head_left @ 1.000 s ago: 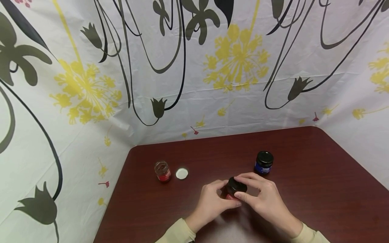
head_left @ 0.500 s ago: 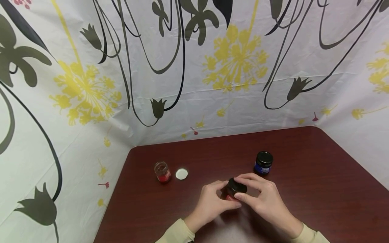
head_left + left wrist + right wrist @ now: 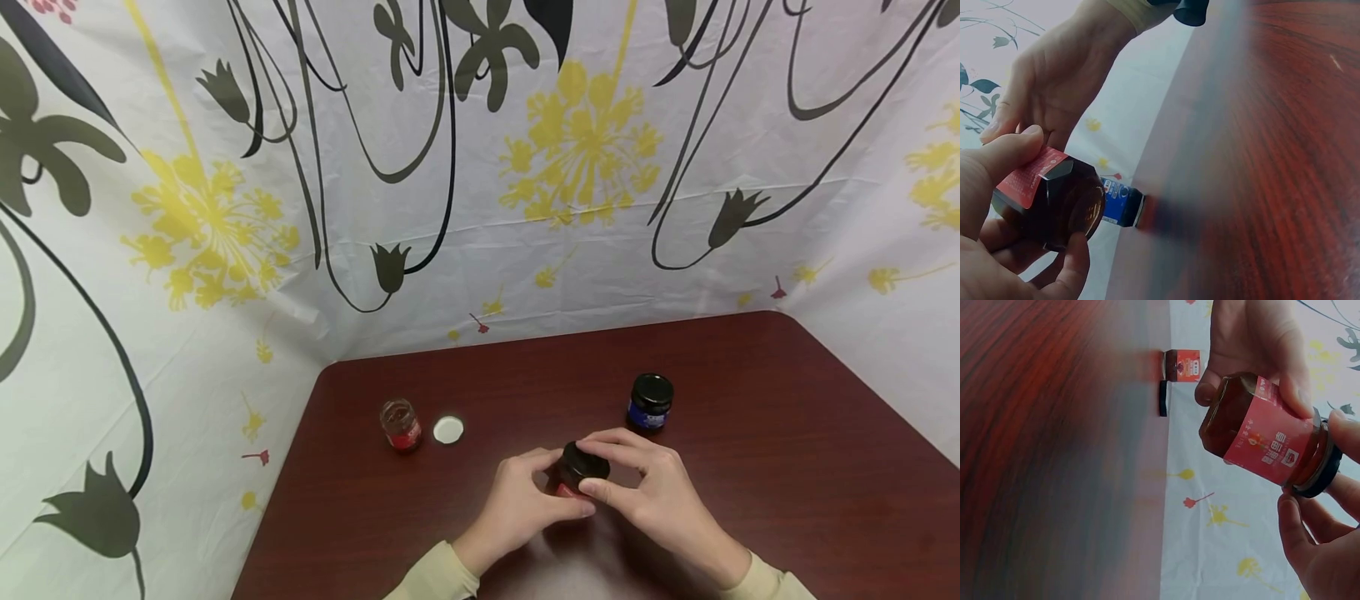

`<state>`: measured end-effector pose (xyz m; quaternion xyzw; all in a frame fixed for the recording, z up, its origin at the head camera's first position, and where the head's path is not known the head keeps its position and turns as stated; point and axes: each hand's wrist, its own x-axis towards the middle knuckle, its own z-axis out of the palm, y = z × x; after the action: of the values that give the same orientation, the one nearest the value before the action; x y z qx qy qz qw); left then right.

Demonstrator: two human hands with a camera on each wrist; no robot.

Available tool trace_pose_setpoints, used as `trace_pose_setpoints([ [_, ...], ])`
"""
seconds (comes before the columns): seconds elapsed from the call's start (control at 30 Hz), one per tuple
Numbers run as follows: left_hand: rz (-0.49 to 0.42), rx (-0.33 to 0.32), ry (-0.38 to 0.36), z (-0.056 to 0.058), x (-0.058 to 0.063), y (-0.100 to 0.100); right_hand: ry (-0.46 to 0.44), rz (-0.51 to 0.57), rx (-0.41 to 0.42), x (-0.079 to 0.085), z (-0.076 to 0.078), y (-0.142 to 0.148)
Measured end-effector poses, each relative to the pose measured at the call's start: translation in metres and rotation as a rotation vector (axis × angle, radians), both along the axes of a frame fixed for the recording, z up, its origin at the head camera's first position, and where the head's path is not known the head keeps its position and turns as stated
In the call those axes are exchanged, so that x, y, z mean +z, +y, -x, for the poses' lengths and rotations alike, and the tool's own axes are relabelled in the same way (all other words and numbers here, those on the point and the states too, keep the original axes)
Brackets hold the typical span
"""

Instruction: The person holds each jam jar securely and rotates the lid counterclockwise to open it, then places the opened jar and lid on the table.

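A glass jar [image 3: 1266,431] with a red label and dark brown contents is held up off the table, tilted in both wrist views. My left hand [image 3: 521,496] grips its body, thumb on the near side and fingers round the other. On top, my right hand [image 3: 660,492] pinches the rim of the black lid [image 3: 585,461] between thumb and fingers. The lid sits on the jar's mouth. In the head view the hands hide most of the label; the right wrist view shows it plainly. The jar's base [image 3: 1085,209] faces the left wrist camera.
An open, red-labelled jar [image 3: 402,427] stands at the left on the dark red table [image 3: 525,375]. Beside it lies a lid [image 3: 448,429], white inside up. Behind my right hand is a blue-labelled jar [image 3: 650,402] with its black lid on. A patterned cloth [image 3: 480,208] surrounds the table.
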<state>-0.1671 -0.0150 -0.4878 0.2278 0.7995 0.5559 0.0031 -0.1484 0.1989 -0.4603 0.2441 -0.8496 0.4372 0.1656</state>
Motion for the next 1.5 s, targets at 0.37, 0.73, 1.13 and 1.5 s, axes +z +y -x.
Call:
trace_pose_setpoints([
  [0.37, -0.013, 0.126, 0.113, -0.003, -0.003, 0.005, -0.044, 0.054, -0.02, -0.004, 0.001, -0.003],
  [0.73, 0.081, 0.238, 0.27, -0.005, -0.006, 0.008, -0.038, 0.049, -0.052, -0.005, 0.001, -0.007],
  [1.13, 0.151, 0.344, 0.443, -0.013, -0.008, 0.014, -0.046, 0.11, -0.135, -0.005, 0.0, -0.016],
  [1.5, 0.134, 0.298, 0.437, -0.016, -0.005, 0.012, -0.021, 0.088, -0.139, -0.007, -0.001, -0.015],
])
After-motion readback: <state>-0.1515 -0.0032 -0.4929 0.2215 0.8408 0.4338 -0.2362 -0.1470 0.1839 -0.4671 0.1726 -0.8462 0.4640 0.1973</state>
